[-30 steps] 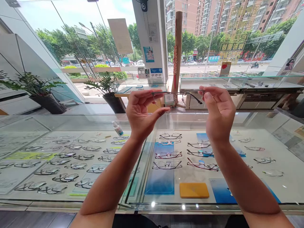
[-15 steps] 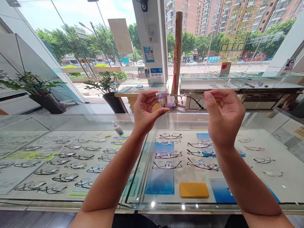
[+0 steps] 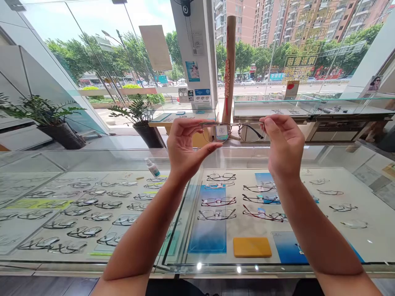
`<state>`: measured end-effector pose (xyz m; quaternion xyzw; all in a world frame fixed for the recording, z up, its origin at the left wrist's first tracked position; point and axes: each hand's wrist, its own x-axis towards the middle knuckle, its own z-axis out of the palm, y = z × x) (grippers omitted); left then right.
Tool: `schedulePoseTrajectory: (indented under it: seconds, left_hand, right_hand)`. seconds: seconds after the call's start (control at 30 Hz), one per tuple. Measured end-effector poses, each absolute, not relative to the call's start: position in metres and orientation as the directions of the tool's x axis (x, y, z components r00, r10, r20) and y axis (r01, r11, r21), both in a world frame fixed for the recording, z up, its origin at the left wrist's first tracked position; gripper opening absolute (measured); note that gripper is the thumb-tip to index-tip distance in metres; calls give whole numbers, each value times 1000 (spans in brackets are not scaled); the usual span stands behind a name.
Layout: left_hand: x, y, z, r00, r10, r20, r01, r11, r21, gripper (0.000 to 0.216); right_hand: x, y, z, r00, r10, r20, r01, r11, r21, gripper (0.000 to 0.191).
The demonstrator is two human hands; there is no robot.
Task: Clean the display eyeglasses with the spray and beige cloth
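Observation:
A pair of thin-rimmed eyeglasses (image 3: 251, 132) is held up in front of me at arm's length, above the far side of the glass counter. My left hand (image 3: 187, 150) grips its left end, fingers along the top and thumb stretched out below the left lens. At the other end, my right hand (image 3: 285, 144) pinches the frame's corner between thumb and fingers. One dark temple arm shows through the right lens. A small sticker (image 3: 221, 130) with a round mark appears on or through the left lens.
The glass display counter (image 3: 216, 258) below holds rows of eyeglasses (image 3: 84, 232). Inside its right part lies a yellow case (image 3: 252, 247). A white spray bottle (image 3: 152, 167) stands beyond my left forearm. Further off are a potted plant (image 3: 140, 119), a wooden post (image 3: 230, 70) and another display counter (image 3: 277, 110).
Both hands have shifted slightly left with the eyeglasses, and the right hand has turned a little. The sticker at the left lens now shows more plainly.

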<state>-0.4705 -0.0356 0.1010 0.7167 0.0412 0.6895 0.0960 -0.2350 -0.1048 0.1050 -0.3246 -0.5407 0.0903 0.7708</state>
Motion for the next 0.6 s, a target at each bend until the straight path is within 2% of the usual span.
schedulePoseTrajectory:
  seconds: [0.13,0.3,0.6]
  left_hand:
    - [-471,-35,102,5,109,994,-22,-994,109,71]
    - [-470,-33,102,10,147,989,-14,-989,147,68]
    - [-470,-27,95,27,283,959,-68,-956,284,70]
  right_hand:
    - [-234,-105,107,346,558,755,65,788,-612,27]
    - [-235,-111,110,306,584,751,-76,802,-593,22]
    - [-231,-105,107,236,616,752,126,748,-652,31]
